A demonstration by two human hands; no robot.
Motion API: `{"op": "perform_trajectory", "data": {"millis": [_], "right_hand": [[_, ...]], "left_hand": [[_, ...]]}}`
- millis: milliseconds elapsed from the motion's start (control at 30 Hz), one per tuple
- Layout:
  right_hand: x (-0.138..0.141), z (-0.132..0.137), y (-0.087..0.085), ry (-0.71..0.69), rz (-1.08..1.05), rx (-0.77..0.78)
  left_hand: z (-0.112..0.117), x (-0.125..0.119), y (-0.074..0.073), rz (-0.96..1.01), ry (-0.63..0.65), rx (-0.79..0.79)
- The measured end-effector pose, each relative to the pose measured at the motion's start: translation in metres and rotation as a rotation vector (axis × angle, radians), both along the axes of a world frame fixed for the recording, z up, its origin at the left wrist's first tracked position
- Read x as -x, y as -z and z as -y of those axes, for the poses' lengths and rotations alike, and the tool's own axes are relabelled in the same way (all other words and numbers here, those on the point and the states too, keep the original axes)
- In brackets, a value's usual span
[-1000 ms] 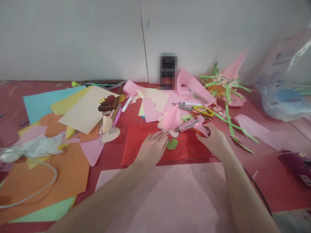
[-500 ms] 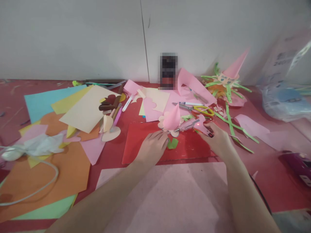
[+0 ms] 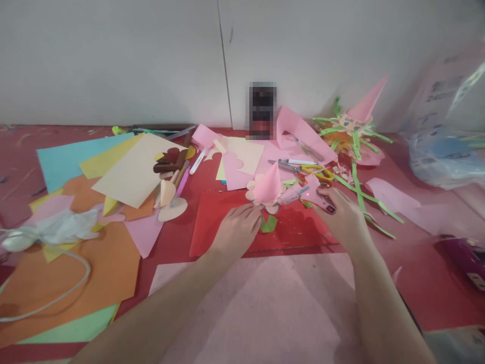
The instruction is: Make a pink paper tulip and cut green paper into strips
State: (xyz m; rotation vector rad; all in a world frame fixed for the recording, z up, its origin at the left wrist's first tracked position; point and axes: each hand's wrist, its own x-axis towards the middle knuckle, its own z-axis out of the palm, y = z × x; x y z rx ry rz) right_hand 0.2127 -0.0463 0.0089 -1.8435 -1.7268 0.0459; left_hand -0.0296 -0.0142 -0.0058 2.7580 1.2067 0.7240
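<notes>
My right hand [image 3: 343,217] is closed round a pink glue gun [image 3: 311,194], whose nozzle points left at the base of a pink paper cone [image 3: 268,185]. The cone stands on a cream flower-shaped cutout [image 3: 253,192] at the far edge of a red mat [image 3: 227,217]. My left hand [image 3: 238,228] lies on the mat with its fingers curled down next to the flower and a green paper leaf [image 3: 269,223]. Whether the fingers pinch the paper is unclear.
Coloured paper sheets [image 3: 113,172] cover the left side, with a white cord [image 3: 53,298] over them. Markers [image 3: 182,174], scissors [image 3: 303,168] and green strips [image 3: 359,192] lie behind the mat. A second cone craft [image 3: 356,121] stands at the back right, a pink sheet [image 3: 261,308] lies near me.
My right hand has turned the glue gun slightly, so its handle with the red switch now faces up. The left hand, cone and flower have stayed put.
</notes>
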Motion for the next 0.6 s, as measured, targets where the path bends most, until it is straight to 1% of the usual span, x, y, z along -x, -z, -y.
{"op": "perform_trajectory", "data": {"millis": [167,400,500,600], "right_hand": [[0.0012,0.0018,-0.0072,-0.009,0.059,-0.034],[-0.0001,0.0002,-0.0040,-0.070,0.044,-0.034],[-0.0011,0.0002,-0.0050,-0.053,0.023,-0.021],[-0.0006,0.0008,-0.0082,0.016,-0.055,0.005]], "left_hand": [[-0.0006,0.0001,0.0013,-0.010,-0.001,0.015],[-0.0022,0.0001,0.0031,0.001,0.007,0.035],[-0.0007,0.0002,0.0005,0.073,0.004,0.045],[0.0029,0.0016,-0.0036,0.222,-0.032,0.061]]}}
